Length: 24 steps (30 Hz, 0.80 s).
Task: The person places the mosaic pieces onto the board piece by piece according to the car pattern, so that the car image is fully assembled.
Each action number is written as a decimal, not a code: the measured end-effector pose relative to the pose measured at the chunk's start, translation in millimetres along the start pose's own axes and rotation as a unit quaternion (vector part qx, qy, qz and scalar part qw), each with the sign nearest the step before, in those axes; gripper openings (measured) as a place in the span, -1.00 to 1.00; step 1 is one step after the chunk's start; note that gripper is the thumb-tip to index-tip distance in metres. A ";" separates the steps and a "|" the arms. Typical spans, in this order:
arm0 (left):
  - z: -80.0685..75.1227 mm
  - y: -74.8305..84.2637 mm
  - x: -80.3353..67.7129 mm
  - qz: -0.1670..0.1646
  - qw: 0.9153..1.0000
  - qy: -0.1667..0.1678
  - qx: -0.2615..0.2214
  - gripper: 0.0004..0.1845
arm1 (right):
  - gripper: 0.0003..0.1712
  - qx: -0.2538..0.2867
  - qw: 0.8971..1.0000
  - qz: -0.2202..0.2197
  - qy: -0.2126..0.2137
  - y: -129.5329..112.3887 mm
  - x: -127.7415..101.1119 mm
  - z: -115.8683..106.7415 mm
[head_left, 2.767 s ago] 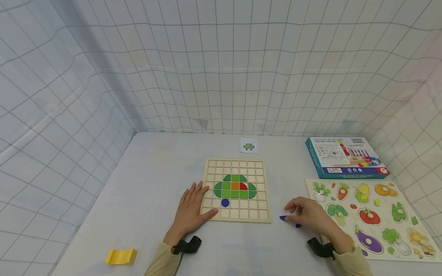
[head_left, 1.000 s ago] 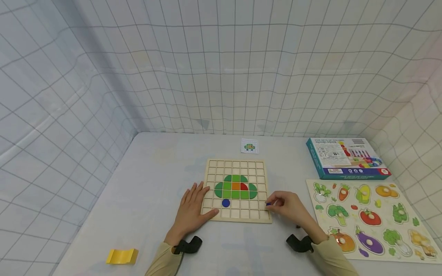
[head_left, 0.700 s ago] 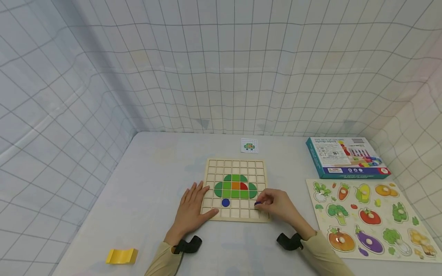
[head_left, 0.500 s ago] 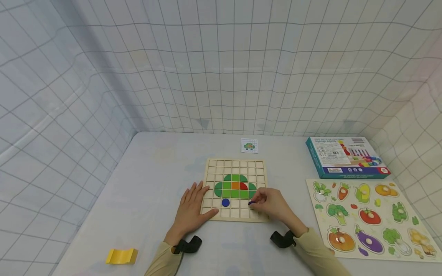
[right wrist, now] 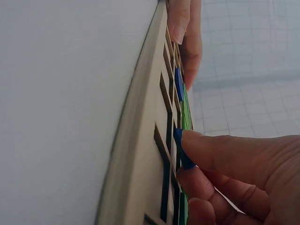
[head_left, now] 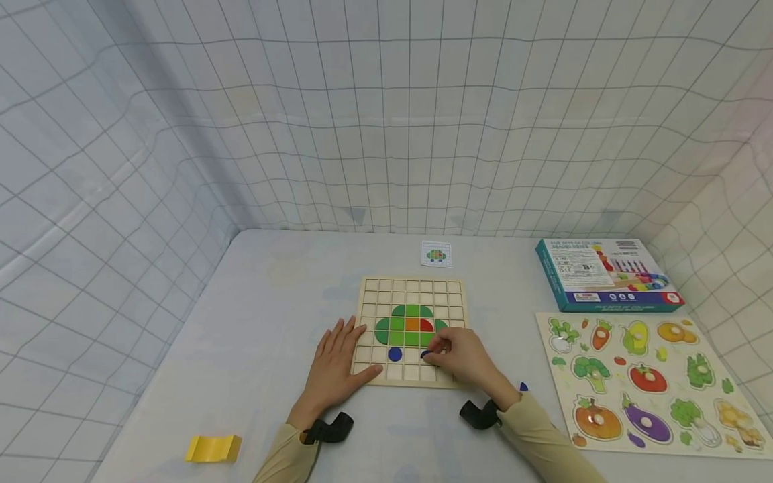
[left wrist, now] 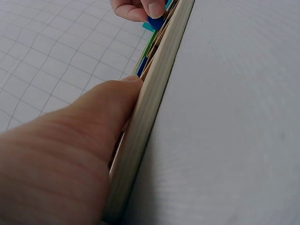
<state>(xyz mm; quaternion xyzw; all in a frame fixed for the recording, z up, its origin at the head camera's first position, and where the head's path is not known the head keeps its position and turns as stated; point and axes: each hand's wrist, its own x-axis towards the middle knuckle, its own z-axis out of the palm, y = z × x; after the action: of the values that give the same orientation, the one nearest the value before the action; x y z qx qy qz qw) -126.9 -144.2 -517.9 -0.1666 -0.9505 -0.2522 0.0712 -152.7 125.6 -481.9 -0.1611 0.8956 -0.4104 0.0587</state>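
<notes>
On the table lies a square wooden grid board (head_left: 447, 299) with green, orange and red tiles fitted together as one shape in its middle. A round blue tile (head_left: 395, 353) sits in a cell below that shape. My left hand (head_left: 334, 365) rests with spread fingers on the board's left side. Over the row of the round blue tile, my right hand (head_left: 461, 354) pinches another small blue tile (right wrist: 186, 152) between thumb and fingers. That tile is tilted on edge, and its full outline is partly hidden. One more blue piece (head_left: 523, 387) shows beside the right sleeve.
A small picture card (head_left: 436, 254) lies behind the board. To the right are a game box (head_left: 608, 275) and a vegetable knob puzzle (head_left: 655, 352). A yellow block (head_left: 213, 449) stands at the front left. Grid-patterned sheets surround the table.
My right hand picked up the blue tile from the table right of the board and carried it left over the cells. My left hand has stayed in place.
</notes>
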 end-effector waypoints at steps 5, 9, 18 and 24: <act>-0.4 0.6 -0.4 0.001 1.000 0.001 0.000 -0.13 | -0.87 -0.016 1.000 0.007 0.001 -2.0 0.6 0.8; 0.1 0.2 -0.6 0.004 1.000 0.004 -0.001 -0.13 | -0.90 -0.025 1.000 0.004 0.000 -3.6 0.5 0.2; 1.0 -1.4 -0.3 0.008 1.000 0.008 0.003 -0.13 | -0.89 -0.048 0.999 -0.010 0.001 -3.8 0.8 0.1; 1.1 -1.4 -0.1 0.010 1.000 0.009 0.001 -0.13 | -0.88 -0.052 0.999 -0.002 0.002 -3.3 1.8 0.6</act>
<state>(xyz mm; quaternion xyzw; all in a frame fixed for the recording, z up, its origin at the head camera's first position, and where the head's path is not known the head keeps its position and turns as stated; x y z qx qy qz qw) -127.3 -144.8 -519.5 -0.1736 -0.9484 -0.2521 0.0823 -153.5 122.5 -479.8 -0.1648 0.9155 -0.3638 0.0481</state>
